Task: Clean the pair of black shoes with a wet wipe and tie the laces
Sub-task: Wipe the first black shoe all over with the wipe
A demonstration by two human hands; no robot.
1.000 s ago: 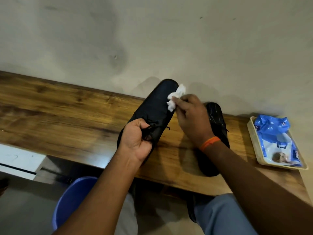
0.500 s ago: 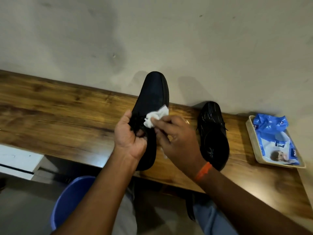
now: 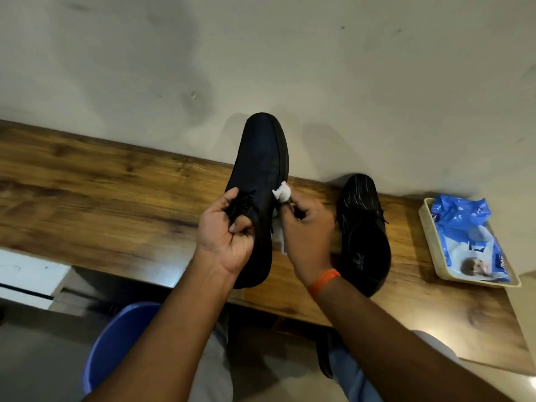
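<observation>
I hold one black shoe (image 3: 261, 169) above the wooden table (image 3: 116, 198), its toe pointing away toward the wall. My left hand (image 3: 229, 236) grips it at the lace area, fingers closed over the black laces. My right hand (image 3: 307, 230) pinches a crumpled white wet wipe (image 3: 282, 194) against the shoe's right side near the sole. The second black shoe (image 3: 364, 227) lies on the table just right of my right hand, opening facing up, laces loose.
A beige tray (image 3: 429, 242) with a blue pack of wet wipes (image 3: 464, 230) sits at the table's right end. The wall runs close behind the table. A blue plastic chair (image 3: 116, 343) is under me, and a white unit (image 3: 26, 271) stands at lower left.
The held shoe has swung from tilted left to nearly straight and risen. My right hand slid the wipe from the toe down to the shoe's right side.
</observation>
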